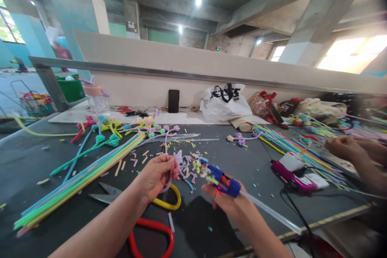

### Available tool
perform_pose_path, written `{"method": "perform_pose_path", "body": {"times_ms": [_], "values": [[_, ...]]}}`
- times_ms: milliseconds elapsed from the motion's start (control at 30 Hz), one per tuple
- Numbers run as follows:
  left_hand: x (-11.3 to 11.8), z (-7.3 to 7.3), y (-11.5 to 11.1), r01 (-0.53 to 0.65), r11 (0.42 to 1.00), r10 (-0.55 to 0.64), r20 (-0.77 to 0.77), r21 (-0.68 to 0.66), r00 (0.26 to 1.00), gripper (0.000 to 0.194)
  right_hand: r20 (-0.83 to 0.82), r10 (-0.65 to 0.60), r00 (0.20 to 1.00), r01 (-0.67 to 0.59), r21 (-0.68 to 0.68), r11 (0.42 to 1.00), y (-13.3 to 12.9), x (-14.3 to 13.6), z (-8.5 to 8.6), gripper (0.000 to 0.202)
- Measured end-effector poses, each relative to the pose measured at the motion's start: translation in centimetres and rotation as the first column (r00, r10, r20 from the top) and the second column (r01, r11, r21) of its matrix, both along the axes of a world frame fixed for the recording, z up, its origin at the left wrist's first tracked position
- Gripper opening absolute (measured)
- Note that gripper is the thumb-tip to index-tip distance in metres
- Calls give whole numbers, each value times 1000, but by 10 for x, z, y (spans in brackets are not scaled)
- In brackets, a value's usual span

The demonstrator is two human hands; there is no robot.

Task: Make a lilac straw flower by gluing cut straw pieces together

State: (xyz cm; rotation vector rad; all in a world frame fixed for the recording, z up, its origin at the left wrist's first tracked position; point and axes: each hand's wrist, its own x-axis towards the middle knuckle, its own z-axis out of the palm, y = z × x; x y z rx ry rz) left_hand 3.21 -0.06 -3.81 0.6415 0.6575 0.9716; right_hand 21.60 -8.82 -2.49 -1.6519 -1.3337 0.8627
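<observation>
My left hand (pixel 159 175) pinches a thin lilac piece (pixel 179 157) that looks folded at its tip, with a lilac strand hanging below the fingers. My right hand (pixel 231 203) grips a blue hot glue gun (pixel 225 181), its nozzle pointing left near the lilac piece. A long clear glue stick (pixel 269 211) sticks out of the gun's back end. Under my left forearm lie large scissors with one yellow and one red handle (pixel 171 234). Small coloured cut bits (pixel 189 169) are scattered between both hands.
On the left is a bundle of long coloured strands (pixel 87 177), with coloured flower-like pieces (pixel 99 141) behind. A phone (pixel 173 101) leans against the back board beside a white bag (pixel 225 102). At right, a purple glue gun (pixel 292 177) lies near another person's hands (pixel 347 149).
</observation>
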Motion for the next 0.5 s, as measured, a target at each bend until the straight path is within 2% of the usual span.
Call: {"method": "perform_pose_path", "body": {"times_ms": [100, 200, 300, 367, 433, 500], "values": [[-2, 3, 1, -28, 999, 29, 19, -30, 999, 8, 240, -40, 970, 29, 49, 998, 12, 30, 10, 33], [-4, 7, 1, -52, 997, 55, 52, -56, 997, 10, 559, -72, 826, -10, 142, 990, 26, 64, 18, 36], [-5, 12, 0, -61, 996, 66, 82, -67, 994, 11, 701, -8, 713, -103, 117, 988, 34, 88, 19, 28], [-5, 13, -1, -65, 996, 71, 93, -68, 993, 13, 685, -11, 729, -114, 137, 984, 34, 91, 17, 26], [-5, 12, -1, -59, 997, 64, 109, -57, 992, 15, 563, -32, 826, -86, 182, 980, 28, 85, 12, 29], [-4, 11, -2, -35, 999, 39, 132, -32, 991, 16, 338, -60, 939, -14, 211, 977, 17, 70, 4, 37]]}}
